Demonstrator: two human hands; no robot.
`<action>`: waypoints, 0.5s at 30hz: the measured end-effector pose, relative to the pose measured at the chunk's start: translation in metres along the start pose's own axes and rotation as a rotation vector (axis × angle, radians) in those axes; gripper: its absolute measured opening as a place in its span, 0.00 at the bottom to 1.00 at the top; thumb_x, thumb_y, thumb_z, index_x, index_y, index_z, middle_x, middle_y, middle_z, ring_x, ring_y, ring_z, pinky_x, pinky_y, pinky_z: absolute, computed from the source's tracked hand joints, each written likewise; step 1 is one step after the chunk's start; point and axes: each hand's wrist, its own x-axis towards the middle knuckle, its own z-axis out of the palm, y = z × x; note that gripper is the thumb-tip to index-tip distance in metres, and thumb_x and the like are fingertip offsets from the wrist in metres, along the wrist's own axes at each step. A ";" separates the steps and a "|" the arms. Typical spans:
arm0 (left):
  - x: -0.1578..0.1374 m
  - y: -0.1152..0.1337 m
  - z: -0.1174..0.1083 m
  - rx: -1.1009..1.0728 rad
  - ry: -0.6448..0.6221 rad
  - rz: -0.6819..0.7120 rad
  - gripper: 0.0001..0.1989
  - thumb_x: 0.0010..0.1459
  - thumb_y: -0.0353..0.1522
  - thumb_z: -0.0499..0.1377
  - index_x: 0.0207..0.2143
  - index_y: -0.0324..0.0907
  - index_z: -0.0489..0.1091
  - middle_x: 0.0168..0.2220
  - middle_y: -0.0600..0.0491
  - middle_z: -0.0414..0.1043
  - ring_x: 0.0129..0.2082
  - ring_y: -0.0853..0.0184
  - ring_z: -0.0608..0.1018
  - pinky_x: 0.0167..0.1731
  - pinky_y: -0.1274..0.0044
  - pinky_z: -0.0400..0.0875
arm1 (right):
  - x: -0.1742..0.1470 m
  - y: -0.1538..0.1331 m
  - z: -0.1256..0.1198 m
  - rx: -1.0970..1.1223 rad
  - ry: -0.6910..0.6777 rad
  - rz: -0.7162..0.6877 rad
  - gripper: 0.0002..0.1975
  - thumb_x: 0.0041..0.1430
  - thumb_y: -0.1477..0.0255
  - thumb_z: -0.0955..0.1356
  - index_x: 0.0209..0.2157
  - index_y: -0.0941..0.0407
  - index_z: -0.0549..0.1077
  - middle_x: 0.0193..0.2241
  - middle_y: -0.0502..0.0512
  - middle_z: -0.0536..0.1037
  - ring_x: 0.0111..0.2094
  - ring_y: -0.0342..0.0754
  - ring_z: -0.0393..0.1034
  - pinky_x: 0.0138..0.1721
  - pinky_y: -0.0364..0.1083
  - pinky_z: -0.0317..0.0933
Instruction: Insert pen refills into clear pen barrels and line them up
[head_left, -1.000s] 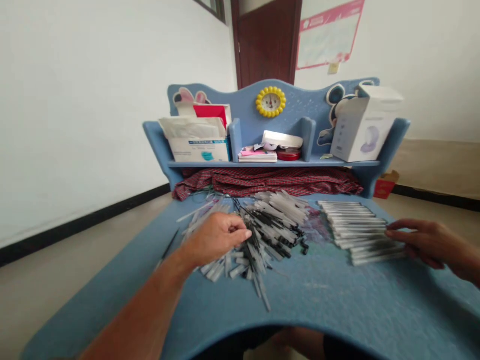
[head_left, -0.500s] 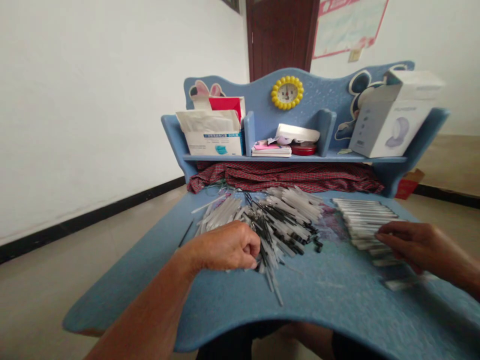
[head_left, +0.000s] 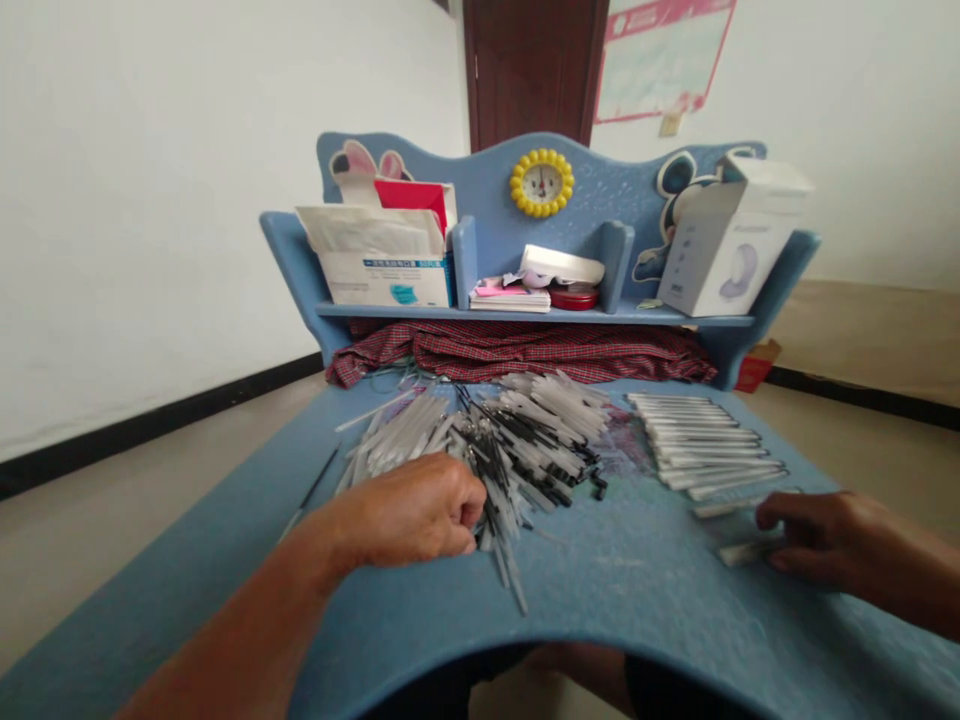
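A loose pile of slim whitish translucent and black sticks (head_left: 555, 410), like pen parts, spreads over the blue table (head_left: 600, 590). My left hand (head_left: 424, 508) rests at the pile's near edge, its fingers curled closed; whatever they hold is hidden. To the right lies a row of similar sticks (head_left: 701, 440), side by side, each with a dark end. My right hand (head_left: 840, 540) is at the near end of that row, finger and thumb bent around one whitish stick (head_left: 739, 552). Another stick (head_left: 720, 508) lies just beyond those fingers.
A dark thin stick (head_left: 319, 478) lies apart on the left. Behind the pile, red checked cloth (head_left: 525, 348) is bunched under a blue shelf. The shelf carries a mask box (head_left: 390, 275), a notepad stack (head_left: 510, 300) and a white box (head_left: 731, 245). The table's front edge curves inward.
The camera view has shifted, so the scene sits further left. My right hand has moved nearer to me along the row, with a stick at its fingers. My left hand stays by the pile.
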 end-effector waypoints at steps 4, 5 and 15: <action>0.002 0.000 -0.001 0.000 0.019 -0.005 0.04 0.44 0.28 0.56 0.19 0.40 0.65 0.17 0.59 0.60 0.20 0.73 0.62 0.19 0.81 0.49 | 0.005 -0.015 -0.004 -0.052 -0.016 0.016 0.07 0.50 0.71 0.65 0.31 0.53 0.74 0.21 0.50 0.74 0.23 0.45 0.68 0.24 0.41 0.56; 0.002 0.000 -0.001 0.002 0.023 -0.006 0.04 0.44 0.29 0.56 0.19 0.40 0.64 0.17 0.59 0.59 0.20 0.73 0.62 0.19 0.81 0.49 | 0.007 -0.017 -0.005 -0.062 0.010 0.013 0.06 0.50 0.71 0.65 0.30 0.53 0.74 0.21 0.49 0.74 0.22 0.44 0.67 0.25 0.41 0.56; 0.003 -0.004 0.001 0.022 0.023 -0.003 0.05 0.45 0.30 0.55 0.19 0.40 0.63 0.18 0.59 0.58 0.20 0.72 0.62 0.20 0.80 0.48 | 0.026 -0.018 -0.006 -0.133 0.091 -0.028 0.10 0.55 0.69 0.62 0.29 0.53 0.74 0.24 0.51 0.76 0.25 0.46 0.69 0.27 0.42 0.57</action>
